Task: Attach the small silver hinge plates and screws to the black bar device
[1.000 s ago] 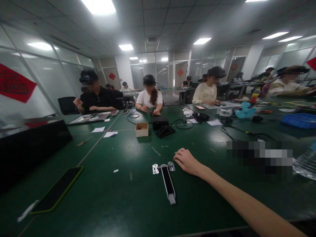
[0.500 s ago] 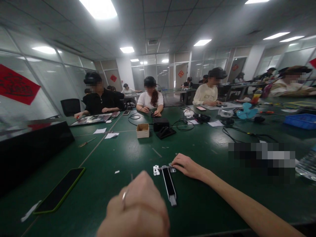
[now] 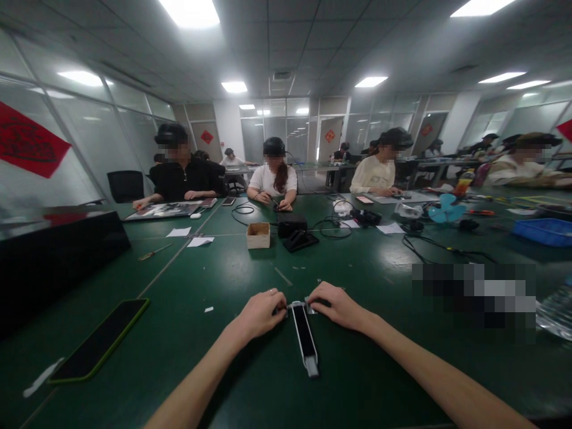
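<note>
A long metal latch (image 3: pixel 304 338) with a black inset strip lies on the green bench, pointing toward me. Small white metal brackets stick out at its far end. My left hand (image 3: pixel 260 314) comes in from the left and its fingers cover the left bracket, hiding it. My right hand (image 3: pixel 334 305) pinches from the other side at the right bracket (image 3: pixel 309 305), which shows only in part. Both hands hold the latch's far end between them.
A phone in a green case (image 3: pixel 98 339) lies to the left on the green bench (image 3: pixel 214 363). Farther off stand a cardboard box (image 3: pixel 258 235), a black device (image 3: pixel 291 225) and a blue tray (image 3: pixel 535 232). Several co-workers sit along the bench.
My left hand has come in from the bottom and closed over the left bracket. My right hand has moved down onto the right bracket. The latch stays in place.
</note>
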`<state>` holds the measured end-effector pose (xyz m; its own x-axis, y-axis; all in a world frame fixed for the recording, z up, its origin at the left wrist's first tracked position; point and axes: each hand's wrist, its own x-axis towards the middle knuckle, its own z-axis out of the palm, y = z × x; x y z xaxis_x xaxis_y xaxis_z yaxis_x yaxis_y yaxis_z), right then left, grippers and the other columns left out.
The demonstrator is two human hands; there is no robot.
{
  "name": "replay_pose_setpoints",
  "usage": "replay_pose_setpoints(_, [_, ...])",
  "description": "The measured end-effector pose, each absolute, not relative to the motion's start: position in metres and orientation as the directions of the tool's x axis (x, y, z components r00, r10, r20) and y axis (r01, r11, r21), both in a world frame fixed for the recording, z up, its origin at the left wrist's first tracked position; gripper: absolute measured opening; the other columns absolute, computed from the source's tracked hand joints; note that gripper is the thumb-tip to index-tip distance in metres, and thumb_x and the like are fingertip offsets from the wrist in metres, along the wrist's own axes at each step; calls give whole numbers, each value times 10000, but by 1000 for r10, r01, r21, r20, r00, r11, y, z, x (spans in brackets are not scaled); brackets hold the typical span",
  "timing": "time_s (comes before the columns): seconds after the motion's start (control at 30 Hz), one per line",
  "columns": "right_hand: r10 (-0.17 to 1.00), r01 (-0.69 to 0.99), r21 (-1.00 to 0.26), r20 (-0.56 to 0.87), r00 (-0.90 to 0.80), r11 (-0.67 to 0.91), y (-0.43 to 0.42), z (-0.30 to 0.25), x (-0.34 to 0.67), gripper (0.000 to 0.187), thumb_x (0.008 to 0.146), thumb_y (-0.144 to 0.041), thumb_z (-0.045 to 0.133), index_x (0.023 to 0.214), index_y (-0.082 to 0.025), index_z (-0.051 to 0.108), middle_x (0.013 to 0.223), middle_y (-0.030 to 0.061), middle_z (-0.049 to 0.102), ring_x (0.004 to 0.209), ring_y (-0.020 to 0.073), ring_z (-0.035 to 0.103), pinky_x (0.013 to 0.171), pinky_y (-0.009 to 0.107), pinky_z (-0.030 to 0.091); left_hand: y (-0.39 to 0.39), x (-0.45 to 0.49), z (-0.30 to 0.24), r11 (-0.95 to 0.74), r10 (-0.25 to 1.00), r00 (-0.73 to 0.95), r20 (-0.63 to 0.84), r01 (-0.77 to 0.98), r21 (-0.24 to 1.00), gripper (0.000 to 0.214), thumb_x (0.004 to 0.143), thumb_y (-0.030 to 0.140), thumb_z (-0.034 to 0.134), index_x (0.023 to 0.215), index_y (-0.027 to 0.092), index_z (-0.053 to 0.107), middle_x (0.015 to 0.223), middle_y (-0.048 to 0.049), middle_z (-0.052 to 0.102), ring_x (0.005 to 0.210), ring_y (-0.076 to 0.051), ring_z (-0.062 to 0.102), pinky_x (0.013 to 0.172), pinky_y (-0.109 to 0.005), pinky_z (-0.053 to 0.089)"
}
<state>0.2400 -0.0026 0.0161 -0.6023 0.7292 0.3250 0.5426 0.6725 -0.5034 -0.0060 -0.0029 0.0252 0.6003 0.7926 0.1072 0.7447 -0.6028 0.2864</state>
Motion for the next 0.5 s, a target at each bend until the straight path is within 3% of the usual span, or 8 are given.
replay_pose_setpoints(0.33, [756, 563, -520, 306, -579, 642, -4, 11, 236, 152, 882, -268, 536, 989, -197, 617, 942, 31, 630, 841, 160, 570, 753, 312, 483, -5, -2, 20, -636, 771, 608, 189, 738, 225, 83, 865, 210, 498, 927, 205, 551, 891, -6, 574, 765, -143, 554, 684, -252, 403])
replay_pose_setpoints(0.5, [726, 584, -435, 356, -588, 686, 2, 15, 245, 174, 876, -273, 540, 1015, -192, 608, 965, 45, 634, 888, 171, 561, 790, 320, 470, -4, -2, 12, -640, 768, 600, 223, 734, 228, 96, 867, 220, 485, 931, 200, 554, 896, -13, 582, 763, -145, 553, 702, -262, 404])
